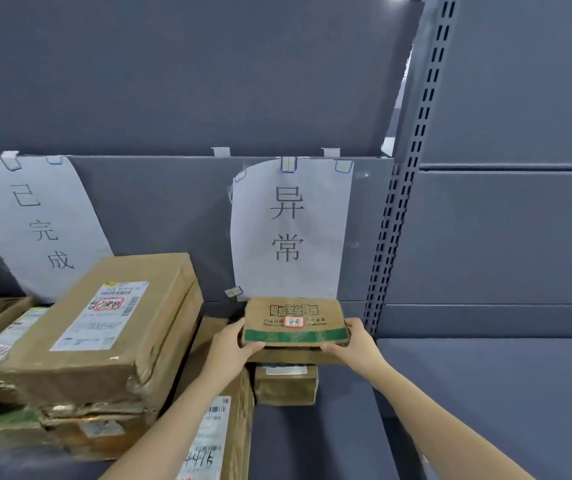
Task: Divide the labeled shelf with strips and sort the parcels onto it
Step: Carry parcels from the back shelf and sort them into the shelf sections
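Sorting step here: my left hand (pixel 234 344) and right hand (pixel 355 339) each pinch an end of the flat parcel (pixel 293 322), at 6 o'clock below the 异常 sign (pixel 291 226). Next I'd lower it squarely onto the stack (pixel 286 382).

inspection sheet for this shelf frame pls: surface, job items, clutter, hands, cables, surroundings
Surface: grey shelf, bare on the right.
Job items: flat green-striped parcel stamped 异常, atop small boxes under the 异常 sign; large parcel stack under the 已完成 sign. Divider strips: nothing seen.
Clutter: nothing seen.
Hands: left hand and right hand grip the flat parcel's ends.
Cables: nothing seen.
Surroundings: grey back panel, slotted upright.
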{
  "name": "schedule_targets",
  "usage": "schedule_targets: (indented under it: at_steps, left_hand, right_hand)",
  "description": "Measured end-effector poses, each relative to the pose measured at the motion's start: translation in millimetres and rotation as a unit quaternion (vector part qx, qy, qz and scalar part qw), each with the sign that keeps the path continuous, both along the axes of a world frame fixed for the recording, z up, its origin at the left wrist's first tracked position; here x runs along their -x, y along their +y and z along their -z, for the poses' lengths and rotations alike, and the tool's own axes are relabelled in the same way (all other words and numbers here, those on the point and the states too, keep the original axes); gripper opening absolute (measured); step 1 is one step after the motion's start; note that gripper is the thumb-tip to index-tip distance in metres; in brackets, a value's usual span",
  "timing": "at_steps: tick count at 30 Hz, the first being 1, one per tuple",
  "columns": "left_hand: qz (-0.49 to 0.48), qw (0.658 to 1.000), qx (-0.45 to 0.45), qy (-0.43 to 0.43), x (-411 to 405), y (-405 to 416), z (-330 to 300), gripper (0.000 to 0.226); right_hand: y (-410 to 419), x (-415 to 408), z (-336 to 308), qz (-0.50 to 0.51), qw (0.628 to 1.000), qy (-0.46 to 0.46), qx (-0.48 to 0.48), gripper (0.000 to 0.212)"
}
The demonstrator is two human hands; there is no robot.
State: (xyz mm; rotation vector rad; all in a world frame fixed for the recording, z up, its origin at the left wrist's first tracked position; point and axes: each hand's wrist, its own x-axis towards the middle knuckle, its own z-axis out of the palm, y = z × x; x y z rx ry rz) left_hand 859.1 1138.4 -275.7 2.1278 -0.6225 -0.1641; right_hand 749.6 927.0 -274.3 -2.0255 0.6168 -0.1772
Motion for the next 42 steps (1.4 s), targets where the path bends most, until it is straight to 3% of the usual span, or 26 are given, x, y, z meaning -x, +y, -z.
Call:
schedule_targets:
  at_steps: [9,15,19,26,30,35,38,42]
  left_hand:
    - [-0.009,0.999,-0.054,0.000,5.1,-3.1,0.8,0.051]
    - [-0.051,0.998,-0.018,-0.033,10.9,-5.7,-15.1,0.046]
    - [-0.100,0.992,-0.035,-0.062,11.1,9.9,-20.7,0.042]
    - [-0.164,0.981,-0.107,-0.013,4.1,28.1,2.8,0.047]
    - [-0.126,0.977,-0.164,-0.046,11.2,26.0,-4.4,0.050]
    - [-0.052,0.966,-0.184,-0.176,34.2,12.7,-32.6,0.041]
    - [0.007,0.945,-0.199,-0.260,53.2,-5.1,-59.4,0.040]
    - [0.091,0.919,-0.203,-0.326,87.6,-38.8,-91.4,0.043]
  right_hand:
    - [-1.0,2.3,-5.1,-0.032,0.998,0.036,0.047,0.059]
    - [0.6,5.5,-14.3,-0.006,0.999,-0.024,0.022,0.060]
    - [19.5,-8.3,-21.9,-0.049,0.998,-0.029,0.011,0.052]
    - [48.0,-20.9,-11.7,-0.138,0.987,0.042,0.073,0.046]
    - [41.7,-15.1,-16.8,-0.143,0.980,0.039,0.135,0.035]
    - [41.5,8.2,-44.1,-0.121,0.970,0.000,0.212,0.052]
    - [39.2,31.7,-58.8,-0.087,0.948,-0.017,0.306,0.053]
    - [21.4,94.9,-70.7,-0.001,0.926,-0.022,0.378,0.058]
